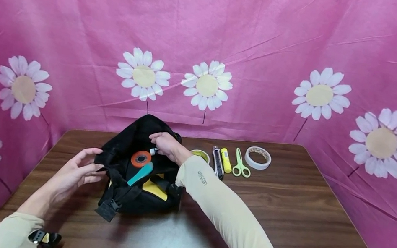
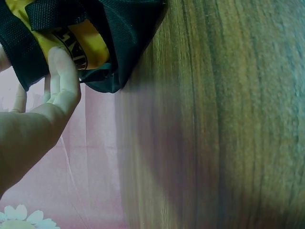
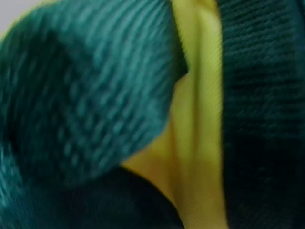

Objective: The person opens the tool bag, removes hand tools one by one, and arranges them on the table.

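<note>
A black and yellow fabric bag stands with its mouth open on the table. My left hand holds the bag's left rim; in the left wrist view that hand has its fingers against the yellow panel. Over the bag's mouth, my right hand pinches a small item with a white end, mostly hidden under the hand. Inside lie an orange ring-shaped roll and a teal tapered piece. Close up, the right wrist view shows only black webbing and yellow cloth.
Right of the bag, a tape roll sits partly behind the right sleeve. Beside it lie a box cutter, a yellow glue stick, green-handled scissors and a white tape roll. A pink flowered cloth hangs behind the table.
</note>
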Demonstrator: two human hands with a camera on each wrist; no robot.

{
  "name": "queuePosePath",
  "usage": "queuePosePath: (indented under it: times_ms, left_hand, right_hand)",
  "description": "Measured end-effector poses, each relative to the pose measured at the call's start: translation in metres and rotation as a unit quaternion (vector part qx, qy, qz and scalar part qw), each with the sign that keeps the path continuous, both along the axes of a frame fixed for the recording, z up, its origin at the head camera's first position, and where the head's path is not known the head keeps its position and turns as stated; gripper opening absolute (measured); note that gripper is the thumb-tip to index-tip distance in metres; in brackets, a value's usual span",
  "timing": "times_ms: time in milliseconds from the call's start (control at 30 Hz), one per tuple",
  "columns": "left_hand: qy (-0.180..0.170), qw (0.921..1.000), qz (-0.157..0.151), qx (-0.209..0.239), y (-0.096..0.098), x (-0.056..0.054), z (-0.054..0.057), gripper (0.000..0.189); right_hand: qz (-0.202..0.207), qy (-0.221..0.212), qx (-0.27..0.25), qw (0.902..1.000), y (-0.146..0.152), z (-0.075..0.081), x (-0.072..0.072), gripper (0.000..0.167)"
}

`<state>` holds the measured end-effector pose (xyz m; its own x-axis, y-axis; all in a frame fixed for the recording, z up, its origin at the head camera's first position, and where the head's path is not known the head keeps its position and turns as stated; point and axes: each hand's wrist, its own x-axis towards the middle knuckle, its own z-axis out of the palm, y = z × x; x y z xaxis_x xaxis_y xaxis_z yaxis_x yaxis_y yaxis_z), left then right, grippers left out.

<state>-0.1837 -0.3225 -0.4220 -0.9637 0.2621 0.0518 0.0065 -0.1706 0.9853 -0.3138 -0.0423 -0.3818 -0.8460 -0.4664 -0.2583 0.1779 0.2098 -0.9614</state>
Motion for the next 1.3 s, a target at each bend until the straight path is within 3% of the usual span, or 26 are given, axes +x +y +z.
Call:
queuePosePath:
  times_ms: [200,433,667,800,900,1067,1167,1300]
  left_hand:
    - [0.015,0.9998,0.008,-0.005,-0.001,-0.002,-0.002,0.035]
    - [0.015,0.9999,-0.004,0.001,-0.003,0.000,-0.009,0.034]
    - [0.018,0.9998,-0.001,-0.003,-0.003,-0.001,-0.009,0.034]
    - [0.019,0.9998,-0.001,-0.006,-0.005,-0.003,-0.007,0.034]
    - [0.019,0.9998,-0.001,-0.006,-0.005,-0.002,-0.007,0.034]
    - [0.015,0.9999,-0.003,-0.007,-0.004,-0.002,-0.006,0.033]
    - [0.011,0.9999,-0.002,-0.008,-0.003,-0.002,-0.005,0.033]
    - [0.009,0.9999,-0.004,-0.011,-0.004,-0.002,-0.005,0.033]
  right_hand:
    - [0.004,0.028,0.045,0.9986,-0.001,-0.007,-0.003,0.040]
    - [0.013,0.042,0.113,0.9926,-0.001,-0.017,-0.004,0.045]
    - [0.015,0.026,0.164,0.9860,0.000,-0.021,-0.006,0.047]
    - [0.011,0.008,0.137,0.9905,0.001,-0.018,-0.010,0.047]
    - [0.010,-0.029,0.084,0.9960,0.001,-0.017,-0.012,0.046]
    - [0.000,-0.066,0.033,0.9972,-0.002,-0.017,-0.016,0.046]
    - [-0.011,-0.061,0.053,0.9966,-0.002,-0.018,-0.016,0.046]
    - [0.003,-0.061,0.098,0.9933,-0.002,-0.018,-0.015,0.047]
